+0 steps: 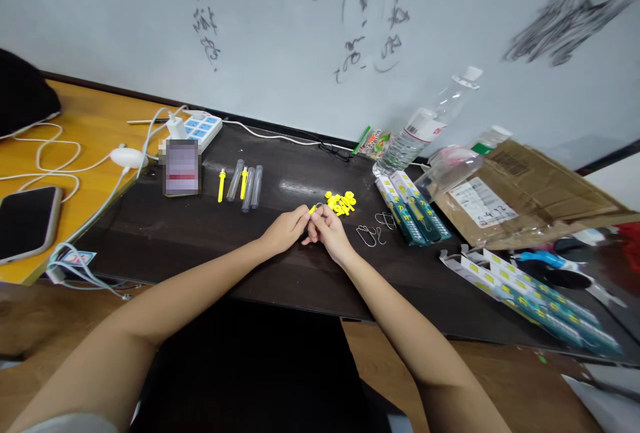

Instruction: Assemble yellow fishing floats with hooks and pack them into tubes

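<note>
My left hand (287, 229) pinches a small yellow plastic piece (313, 209) over the dark table. My right hand (327, 229) meets it there, thumb and forefinger closed on a thin metal hook (319, 205) at the yellow piece; how the two join is too small to tell. Just behind my right hand lies a pile of yellow plastic parts (341, 203). Several loose metal hooks (367, 235) rest to the right. Further left are clear plastic tubes (253, 187) and two yellow rods (221, 186).
Green-and-white boxes (413, 209) lie to the right, with more opened boxes (530, 293) nearer the edge. Behind them are a water bottle (425, 123) and a cardboard package (520, 186). A power strip (203, 129), cables and a phone (29, 223) occupy the left. A whiteboard (280, 39) stands behind.
</note>
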`<state>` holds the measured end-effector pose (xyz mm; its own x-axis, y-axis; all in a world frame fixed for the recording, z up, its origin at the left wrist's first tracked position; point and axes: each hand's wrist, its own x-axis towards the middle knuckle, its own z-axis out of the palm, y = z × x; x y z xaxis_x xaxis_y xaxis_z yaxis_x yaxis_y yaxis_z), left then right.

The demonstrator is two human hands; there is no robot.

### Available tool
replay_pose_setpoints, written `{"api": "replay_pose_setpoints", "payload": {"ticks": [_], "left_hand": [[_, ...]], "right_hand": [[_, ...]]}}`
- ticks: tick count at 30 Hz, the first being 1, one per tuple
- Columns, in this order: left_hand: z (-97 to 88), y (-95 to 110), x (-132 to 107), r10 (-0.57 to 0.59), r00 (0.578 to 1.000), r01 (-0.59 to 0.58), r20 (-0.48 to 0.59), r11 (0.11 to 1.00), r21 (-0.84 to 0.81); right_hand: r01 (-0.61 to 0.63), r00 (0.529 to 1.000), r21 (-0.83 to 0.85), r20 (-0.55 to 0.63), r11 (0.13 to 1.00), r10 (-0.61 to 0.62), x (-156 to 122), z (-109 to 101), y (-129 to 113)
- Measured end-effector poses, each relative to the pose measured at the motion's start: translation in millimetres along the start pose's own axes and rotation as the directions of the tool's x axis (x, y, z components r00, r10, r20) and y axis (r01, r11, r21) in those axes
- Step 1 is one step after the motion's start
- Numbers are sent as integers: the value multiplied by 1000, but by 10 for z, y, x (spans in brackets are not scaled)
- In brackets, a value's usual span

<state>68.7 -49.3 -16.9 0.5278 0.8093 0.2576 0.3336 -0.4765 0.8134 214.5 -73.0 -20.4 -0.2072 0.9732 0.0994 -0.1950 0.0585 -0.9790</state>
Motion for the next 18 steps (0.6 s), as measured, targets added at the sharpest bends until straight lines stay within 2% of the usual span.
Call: {"api": "replay_pose_setpoints", "payload": {"ticks": [9,14,18], "left_hand": [[14,-10,-15,6,1000,-5,-6,997,76],[-11,44,-19,-43,994,44,-97,999,5],[-22,21,-4,-24,990,19,-142,999,-35]], "right_hand": [[19,999,-7,-42,1000,-19,-26,52,-6],[29,999,-27,-15,999,-29,-9,5,-20],[21,1000,-11,-11,1000,-21,-3,-20,-35]]}}
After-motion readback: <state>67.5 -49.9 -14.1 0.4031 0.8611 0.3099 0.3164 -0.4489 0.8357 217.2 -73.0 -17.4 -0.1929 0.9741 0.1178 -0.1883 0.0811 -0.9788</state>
